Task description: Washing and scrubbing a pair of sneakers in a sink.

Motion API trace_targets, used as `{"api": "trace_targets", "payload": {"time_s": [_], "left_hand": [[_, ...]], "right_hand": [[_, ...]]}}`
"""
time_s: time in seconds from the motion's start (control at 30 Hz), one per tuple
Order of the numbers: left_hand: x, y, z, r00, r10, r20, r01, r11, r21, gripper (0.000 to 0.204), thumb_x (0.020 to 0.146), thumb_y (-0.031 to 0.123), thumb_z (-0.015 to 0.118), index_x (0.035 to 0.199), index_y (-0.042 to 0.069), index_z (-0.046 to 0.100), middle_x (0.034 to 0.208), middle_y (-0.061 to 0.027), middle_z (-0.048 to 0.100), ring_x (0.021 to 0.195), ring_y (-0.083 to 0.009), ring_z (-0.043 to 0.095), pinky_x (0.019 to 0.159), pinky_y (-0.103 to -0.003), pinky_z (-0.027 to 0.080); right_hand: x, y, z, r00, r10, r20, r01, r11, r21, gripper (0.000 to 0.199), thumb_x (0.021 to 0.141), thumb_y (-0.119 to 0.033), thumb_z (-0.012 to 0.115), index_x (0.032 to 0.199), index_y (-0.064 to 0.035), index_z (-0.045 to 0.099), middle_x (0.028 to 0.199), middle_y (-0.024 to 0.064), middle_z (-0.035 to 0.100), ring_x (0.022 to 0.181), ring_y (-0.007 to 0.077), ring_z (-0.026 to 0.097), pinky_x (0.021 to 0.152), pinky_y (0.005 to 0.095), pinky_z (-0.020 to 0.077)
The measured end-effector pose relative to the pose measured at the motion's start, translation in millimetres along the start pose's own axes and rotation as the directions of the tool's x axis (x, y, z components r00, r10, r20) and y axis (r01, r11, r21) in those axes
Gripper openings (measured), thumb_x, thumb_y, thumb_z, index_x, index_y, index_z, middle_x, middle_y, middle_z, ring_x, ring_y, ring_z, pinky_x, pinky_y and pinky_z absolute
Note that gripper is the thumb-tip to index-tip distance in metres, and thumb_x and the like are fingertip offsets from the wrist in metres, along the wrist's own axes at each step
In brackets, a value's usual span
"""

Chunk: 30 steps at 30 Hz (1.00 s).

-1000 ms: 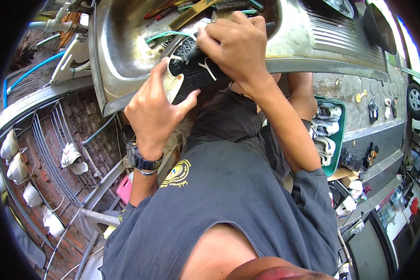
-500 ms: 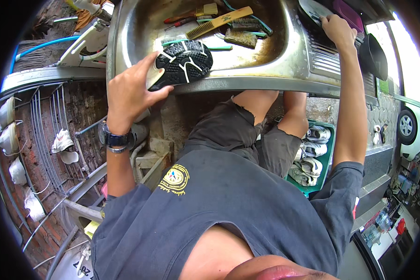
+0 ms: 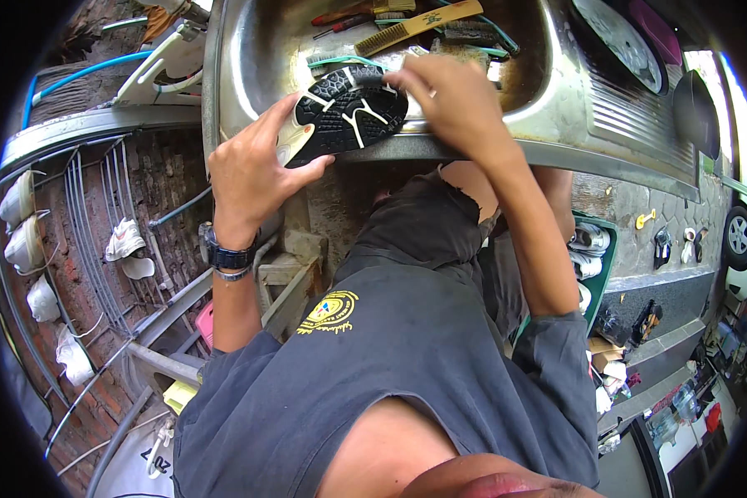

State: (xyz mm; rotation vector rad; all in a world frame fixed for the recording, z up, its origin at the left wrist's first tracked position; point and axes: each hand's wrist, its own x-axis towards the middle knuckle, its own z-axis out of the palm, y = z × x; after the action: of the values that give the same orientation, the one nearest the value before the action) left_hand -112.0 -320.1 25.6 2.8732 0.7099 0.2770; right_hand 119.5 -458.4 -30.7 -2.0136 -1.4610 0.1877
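Observation:
A shoe (image 3: 355, 120) with a black-and-white patterned sole is turned sole-out at the front edge of the metal sink (image 3: 527, 124). My left hand (image 3: 249, 162) grips its pale end, thumb below and fingers above. At the shoe's other end is my right hand (image 3: 461, 104), its fingers bent together against the sole; what they hold, if anything, is hidden and a little blurred. Behind the shoe, in the basin, lie a wooden-handled brush (image 3: 419, 26), a teal-handled brush (image 3: 344, 61) and a red-handled paintbrush (image 3: 340, 17).
Right of the basin, a round dish (image 3: 618, 41) sits on the ribbed drainboard (image 3: 635, 116), near a purple container (image 3: 656, 29) and a black bowl (image 3: 694, 112). A green crate (image 3: 603, 274) of shoes stands below. Pale shoes (image 3: 25, 203) hang on racks at left.
My right hand has come left from the round dish on the drainboard to the shoe's sole. My left hand keeps its grip on the shoe. The view has shifted slightly.

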Motion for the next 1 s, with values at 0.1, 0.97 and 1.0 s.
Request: {"api": "trace_targets", "payload": {"time_s": [0.1,0.97,1.0], "left_hand": [[2,-7,-7,0.999,-0.002,0.044,0.004,0.999,-0.044,0.078,0.066,0.039,0.091,0.135,0.015,0.064,0.107,-0.0134,0.076,0.094,-0.0298,0.075,0.079,-0.039,0.059],[7,-8,-3,0.996,0.024,0.087,-0.022,0.999,-0.024,0.080,0.067,0.041,0.090,0.138,0.016,0.062,0.106,-0.0151,0.076,0.095,-0.0312,0.075,0.079,-0.040,0.059],[6,-9,-3,0.995,0.000,0.102,0.003,0.999,-0.037,0.080,0.067,0.040,0.090,0.138,0.016,0.062,0.106,-0.0152,0.076,0.095,-0.0314,0.075,0.079,-0.040,0.059]], "right_hand": [[-6,1,3,0.992,-0.108,0.064,0.109,0.994,-0.012,0.029,0.100,-0.039,0.060,0.091,-0.0141,0.070,0.084,0.0051,0.067,0.090,0.0258,0.064,0.082,0.0421,0.0399],[-4,48,-13,0.947,-0.146,0.287,0.169,0.984,-0.056,0.029,0.100,-0.043,0.060,0.094,-0.0179,0.074,0.083,0.0010,0.066,0.092,0.0226,0.059,0.089,0.0419,0.0362],[-3,37,-14,0.920,-0.198,0.338,0.199,0.979,0.034,0.029,0.100,-0.043,0.059,0.095,-0.0182,0.074,0.083,0.0008,0.066,0.093,0.0223,0.059,0.091,0.0420,0.0354]]}}
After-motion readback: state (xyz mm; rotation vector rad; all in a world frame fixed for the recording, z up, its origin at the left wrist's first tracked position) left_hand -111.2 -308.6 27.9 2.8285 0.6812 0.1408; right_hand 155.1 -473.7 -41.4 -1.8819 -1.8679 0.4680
